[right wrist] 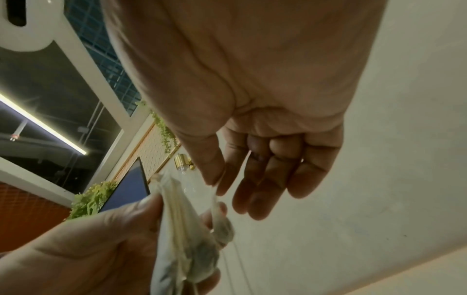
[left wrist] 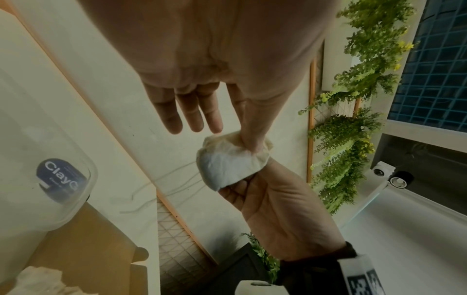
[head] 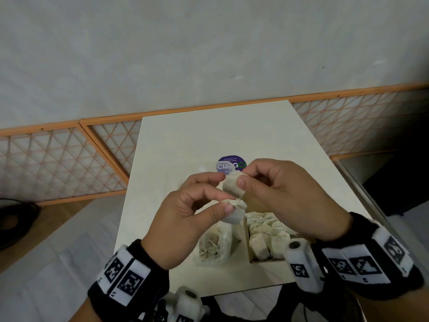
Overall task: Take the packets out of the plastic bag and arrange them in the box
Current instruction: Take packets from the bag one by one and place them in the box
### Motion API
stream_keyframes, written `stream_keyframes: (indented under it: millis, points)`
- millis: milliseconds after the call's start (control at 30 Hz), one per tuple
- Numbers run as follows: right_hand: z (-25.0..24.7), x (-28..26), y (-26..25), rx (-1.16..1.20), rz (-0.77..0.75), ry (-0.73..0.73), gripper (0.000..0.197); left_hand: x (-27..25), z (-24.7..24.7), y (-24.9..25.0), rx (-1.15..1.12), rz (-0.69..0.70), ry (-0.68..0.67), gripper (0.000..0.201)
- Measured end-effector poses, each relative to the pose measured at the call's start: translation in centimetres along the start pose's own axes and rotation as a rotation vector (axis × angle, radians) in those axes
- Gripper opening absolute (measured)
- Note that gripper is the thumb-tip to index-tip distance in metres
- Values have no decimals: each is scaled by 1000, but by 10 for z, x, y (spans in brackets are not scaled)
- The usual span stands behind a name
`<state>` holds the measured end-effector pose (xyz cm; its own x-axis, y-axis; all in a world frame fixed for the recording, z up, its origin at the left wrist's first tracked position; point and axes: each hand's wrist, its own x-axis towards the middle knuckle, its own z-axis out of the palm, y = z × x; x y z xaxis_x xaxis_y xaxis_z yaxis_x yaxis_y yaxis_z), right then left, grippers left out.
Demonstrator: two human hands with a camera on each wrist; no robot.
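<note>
Packets (head: 233, 185) held in the hands were off-white to pale cream, one shading bluish-white at its rounded end (left wrist: 222, 169). Packets in the box (head: 267, 231) were the same cream; the box wall (head: 249, 249) was brown cardboard. The plastic bag (head: 214, 246) was clear. The table (head: 209, 135) was pale cream, bearing a dark blue round sticker (head: 232, 162) with white and green lettering. Wristbands (head: 125, 275) were black with black-and-white square-coded markers. Lattice panels (head: 58, 163) had orange frames and a diamond grid.

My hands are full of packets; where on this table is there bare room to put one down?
Bare table lies between the ClayGo sticker and the far edge. Crowded near you: plastic bag beside the box, already holding packets.
</note>
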<state>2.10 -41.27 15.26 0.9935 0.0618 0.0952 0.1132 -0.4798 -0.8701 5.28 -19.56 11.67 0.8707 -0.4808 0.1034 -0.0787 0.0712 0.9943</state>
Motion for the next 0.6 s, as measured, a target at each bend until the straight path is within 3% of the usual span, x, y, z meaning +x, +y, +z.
stream_keyframes:
  millis: [300, 533, 600]
  points:
    - [-6, 6, -5, -281, -34, -223, 23, 22, -4, -9, 37, 22, 59, 7]
    - [-10, 3, -7, -95, 1, -261, 29, 29, 0, -8, -46, 38, 69, 14]
    - [-10, 0, -7, -28, 9, -251, 29, 31, 4, -7, -94, 41, 46, 25]
